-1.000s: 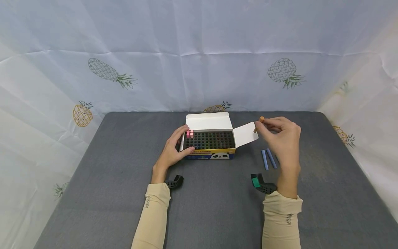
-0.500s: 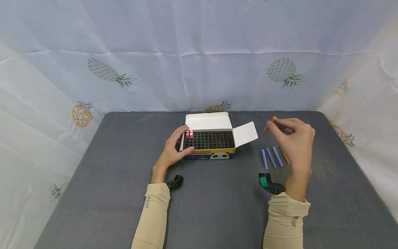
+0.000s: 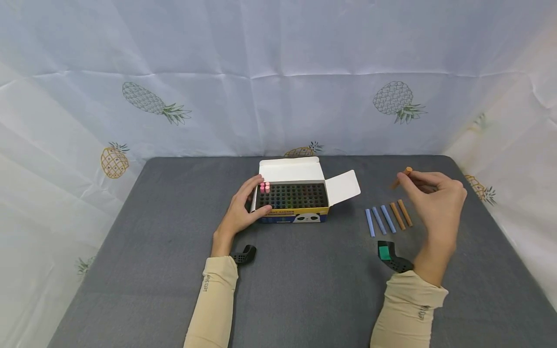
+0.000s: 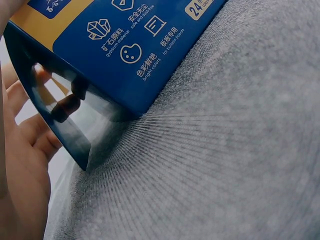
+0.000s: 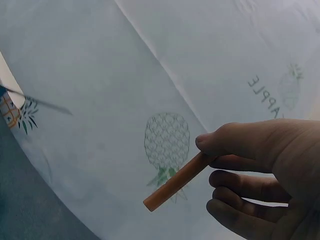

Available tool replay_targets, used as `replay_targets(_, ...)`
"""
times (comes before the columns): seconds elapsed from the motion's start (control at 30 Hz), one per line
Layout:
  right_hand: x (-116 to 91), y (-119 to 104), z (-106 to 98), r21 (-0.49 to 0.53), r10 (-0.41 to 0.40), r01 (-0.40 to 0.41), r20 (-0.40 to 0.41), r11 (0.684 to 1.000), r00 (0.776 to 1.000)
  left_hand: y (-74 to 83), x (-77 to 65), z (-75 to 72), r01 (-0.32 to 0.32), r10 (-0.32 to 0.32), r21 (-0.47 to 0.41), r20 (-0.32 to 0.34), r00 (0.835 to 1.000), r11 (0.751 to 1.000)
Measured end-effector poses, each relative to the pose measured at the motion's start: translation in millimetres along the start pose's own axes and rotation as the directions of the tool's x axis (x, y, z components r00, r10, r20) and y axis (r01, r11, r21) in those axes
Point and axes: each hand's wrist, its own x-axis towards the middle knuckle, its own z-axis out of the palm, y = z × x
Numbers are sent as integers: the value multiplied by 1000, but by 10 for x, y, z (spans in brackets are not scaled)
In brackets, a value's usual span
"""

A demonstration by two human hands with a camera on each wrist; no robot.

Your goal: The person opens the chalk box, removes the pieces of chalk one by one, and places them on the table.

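The open chalk box [image 3: 285, 218], yellow and blue with a panda, stands at the table's middle. My left hand [image 3: 237, 212] holds its left end, thumb at the front and fingers behind; its blue side flap [image 4: 75, 137] sticks out beside my fingers. Several pink chalks [image 3: 265, 187] stand in the holder's left back corner. Between thumb and fingertips my right hand [image 3: 437, 205] pinches an orange chalk [image 5: 177, 182], raised over the table's right side. Below it lie three blue chalks [image 3: 379, 221] and two orange chalks [image 3: 398, 216] in a row.
The box's white lid [image 3: 291, 170] is folded back, and its right flap [image 3: 344, 187] spreads outward. A grey cloth covers the table [image 3: 304, 290]. Behind the table hangs a pale curtain [image 3: 278, 111] with printed pineapples.
My right hand has moved right with the orange chalk, away from the box. More blue and orange chalks on the table have come into sight. My left hand stays on the box.
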Motion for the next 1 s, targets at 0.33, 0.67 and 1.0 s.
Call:
replay_targets(0.33,33,221,-119,-51,121,-123,-34,991,992,15,2,-8,16,-16,-9,5,1000,1000)
replay_targets(0.67,45,367,-191,-119,228,-229,-16,966,973,9,8,-12,19,-19,-4,10,1000,1000)
replay_targets(1.0,59,519,-253,-252,385,-369,15,895,923,6,7,-15,18,-18,-1,11,1000,1000)
